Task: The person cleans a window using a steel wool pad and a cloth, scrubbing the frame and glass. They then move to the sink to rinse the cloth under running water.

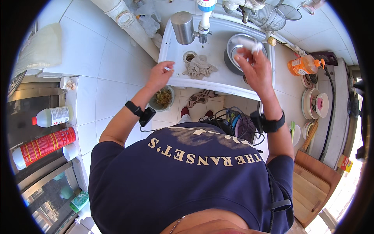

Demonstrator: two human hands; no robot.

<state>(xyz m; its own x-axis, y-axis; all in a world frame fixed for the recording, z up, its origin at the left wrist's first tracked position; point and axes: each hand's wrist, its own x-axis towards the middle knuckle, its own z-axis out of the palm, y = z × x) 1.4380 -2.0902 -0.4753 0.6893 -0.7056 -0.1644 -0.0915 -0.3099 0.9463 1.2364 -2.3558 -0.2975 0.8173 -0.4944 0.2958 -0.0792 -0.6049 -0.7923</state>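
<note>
My left hand (161, 75) hovers by the front left corner of the white sink (216, 79), fingers curled. A small white patch shows between its fingertips; whether that is a held thing or the sink behind, I cannot tell. Over the sink's right side, my right hand (258, 73) has a motion-blurred white item (248, 44) at its fingertips, its kind unclear. Below that hand a round metal pot (230, 63) stands in the sink, partly covered by the fingers. A crumpled grey-beige cloth (201, 68) lies beside the drain (190, 56).
A faucet (204, 26) with a steel cylinder (182, 27) overhangs the sink. Food scraps fill a bin (162, 99) below its left front. At right are an orange pump bottle (304, 65), stacked bowls (309, 103) and a wooden cutting board (311, 187). Cables (233, 117) hang before my waist.
</note>
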